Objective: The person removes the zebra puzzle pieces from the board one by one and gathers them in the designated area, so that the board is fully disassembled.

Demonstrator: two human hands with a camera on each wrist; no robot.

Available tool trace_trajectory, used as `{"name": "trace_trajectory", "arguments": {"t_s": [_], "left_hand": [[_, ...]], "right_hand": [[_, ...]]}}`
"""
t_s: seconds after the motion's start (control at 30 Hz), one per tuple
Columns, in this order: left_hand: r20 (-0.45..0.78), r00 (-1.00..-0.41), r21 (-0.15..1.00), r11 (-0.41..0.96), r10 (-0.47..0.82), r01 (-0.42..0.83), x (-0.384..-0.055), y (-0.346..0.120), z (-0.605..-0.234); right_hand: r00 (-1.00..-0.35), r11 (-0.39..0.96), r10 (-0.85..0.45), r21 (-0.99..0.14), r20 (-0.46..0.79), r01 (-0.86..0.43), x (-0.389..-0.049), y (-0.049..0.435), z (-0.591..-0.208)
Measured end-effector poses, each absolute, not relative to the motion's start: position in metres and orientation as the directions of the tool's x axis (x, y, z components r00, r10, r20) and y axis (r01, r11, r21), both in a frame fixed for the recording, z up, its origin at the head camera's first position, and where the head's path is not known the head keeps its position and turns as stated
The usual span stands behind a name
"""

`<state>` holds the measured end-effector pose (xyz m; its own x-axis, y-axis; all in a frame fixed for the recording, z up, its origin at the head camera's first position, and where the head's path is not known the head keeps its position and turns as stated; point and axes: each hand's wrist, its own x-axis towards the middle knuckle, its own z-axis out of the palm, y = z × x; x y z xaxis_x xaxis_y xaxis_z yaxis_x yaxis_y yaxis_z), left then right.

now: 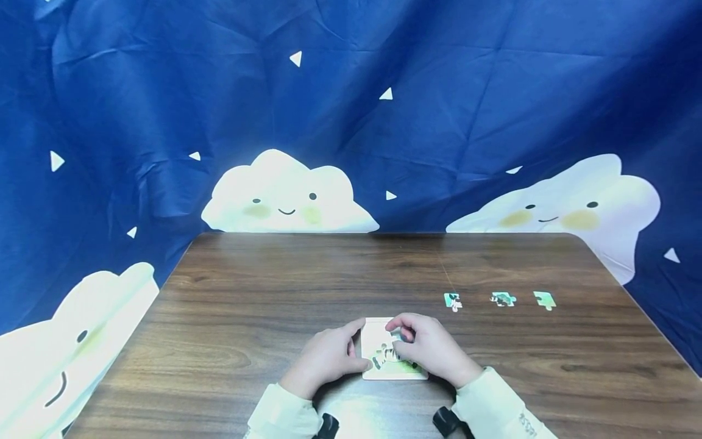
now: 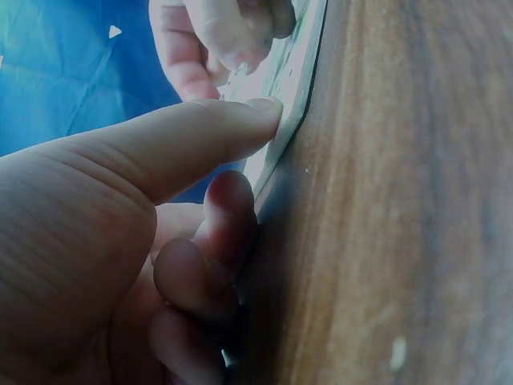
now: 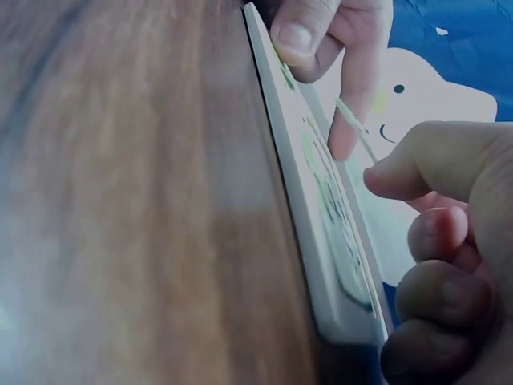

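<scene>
A small square puzzle board with a pale rim lies on the table, part of a black-and-white striped figure showing in it. My left hand grips the board's left side, thumb on the near corner and fingers along the far corner. Over the right half of the board, my right hand pinches a puzzle piece, seen edge-on and tilted above the board in the right wrist view. The right hand covers part of the board in the head view.
Three loose puzzle pieces lie in a row at the back right of the wooden table: a left one, a middle one and a green one. Behind the table hangs a blue cloth with smiling clouds.
</scene>
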<state>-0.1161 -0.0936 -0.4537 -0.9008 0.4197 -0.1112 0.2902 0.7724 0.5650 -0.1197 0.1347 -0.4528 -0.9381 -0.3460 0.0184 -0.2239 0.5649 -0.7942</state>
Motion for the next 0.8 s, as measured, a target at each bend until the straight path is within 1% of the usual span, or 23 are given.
{"name": "trace_trajectory", "arguments": {"t_s": [0.07,0.5,0.8], "left_hand": [[-0.112,-0.901,0.568,0.771,0.418,0.287,-0.116,-0.094,-0.453],[-0.111,-0.904,0.564,0.775,0.413,0.285,-0.116,-0.093,-0.454],[-0.104,-0.904,0.568,0.771,0.414,0.288,-0.116,-0.094,-0.453]], "right_hand": [[-0.943,0.565,-0.333,-0.798,0.013,-0.211,-0.12,0.138,-0.454],[-0.96,0.604,-0.267,-0.763,0.079,-0.23,-0.121,0.168,-0.465],[-0.964,0.612,-0.252,-0.758,0.082,-0.225,-0.116,0.183,-0.465]]}}
